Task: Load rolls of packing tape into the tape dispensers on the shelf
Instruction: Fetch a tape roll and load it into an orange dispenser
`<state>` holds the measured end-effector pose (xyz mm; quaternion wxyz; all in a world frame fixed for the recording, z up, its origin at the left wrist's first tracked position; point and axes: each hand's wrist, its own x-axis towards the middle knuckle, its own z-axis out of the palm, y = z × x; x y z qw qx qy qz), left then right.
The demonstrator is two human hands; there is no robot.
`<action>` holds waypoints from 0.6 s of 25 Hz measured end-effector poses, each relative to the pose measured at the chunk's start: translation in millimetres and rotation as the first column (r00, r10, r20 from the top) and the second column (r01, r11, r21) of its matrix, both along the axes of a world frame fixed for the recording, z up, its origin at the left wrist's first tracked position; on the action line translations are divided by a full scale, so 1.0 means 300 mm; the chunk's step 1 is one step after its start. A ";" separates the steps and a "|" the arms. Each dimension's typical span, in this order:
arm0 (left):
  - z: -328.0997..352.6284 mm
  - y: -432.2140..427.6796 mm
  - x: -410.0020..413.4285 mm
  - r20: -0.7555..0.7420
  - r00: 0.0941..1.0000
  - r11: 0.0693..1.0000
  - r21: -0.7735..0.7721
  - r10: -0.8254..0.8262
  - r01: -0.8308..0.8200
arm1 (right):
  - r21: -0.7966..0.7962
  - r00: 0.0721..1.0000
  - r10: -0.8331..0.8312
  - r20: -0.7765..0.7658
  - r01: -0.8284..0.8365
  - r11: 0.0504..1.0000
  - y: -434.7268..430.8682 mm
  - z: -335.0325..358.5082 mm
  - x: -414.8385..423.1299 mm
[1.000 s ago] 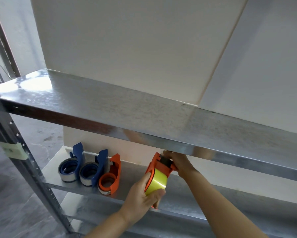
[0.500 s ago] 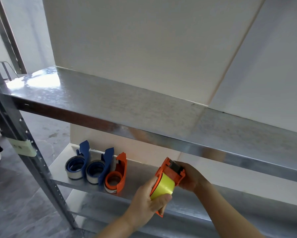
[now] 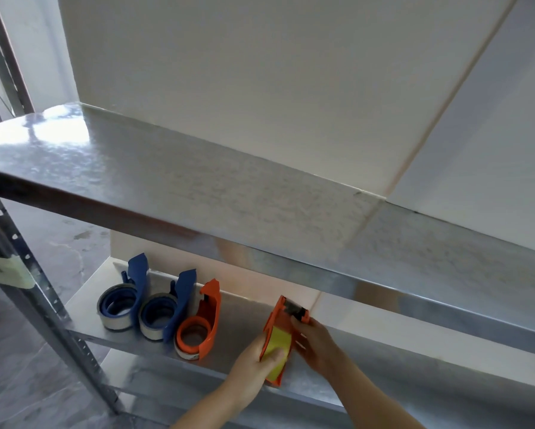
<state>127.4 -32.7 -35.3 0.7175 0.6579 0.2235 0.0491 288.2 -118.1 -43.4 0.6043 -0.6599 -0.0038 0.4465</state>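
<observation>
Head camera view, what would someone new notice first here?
Both hands, left hand and right hand, grip an orange tape dispenser holding a yellow tape roll over the lower shelf. To its left stand two blue dispensers and another orange dispenser, each loaded.

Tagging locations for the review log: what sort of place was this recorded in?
Probably a storeroom or packing area. Bare galvanised metal shelving on slotted uprights stands against a plain white wall above a grey floor, and the lower shelf holds only tape dispensers, one being handled by both hands.
</observation>
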 end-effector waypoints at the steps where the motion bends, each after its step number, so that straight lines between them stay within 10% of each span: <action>1: -0.041 0.007 0.010 -0.074 0.997 0.999 0.031 0.009 -0.006 | -0.042 0.999 0.003 0.036 -0.002 0.999 0.010 -0.006 0.005; 10: -0.135 0.009 0.095 -0.339 0.937 0.987 0.155 0.085 -0.033 | -0.309 0.977 -0.016 0.215 0.084 0.947 0.075 -0.308 0.117; 15: -0.114 -0.004 0.140 -0.380 0.923 0.975 0.223 0.066 0.022 | -0.731 0.863 0.386 0.326 -0.029 0.681 0.055 -0.172 0.038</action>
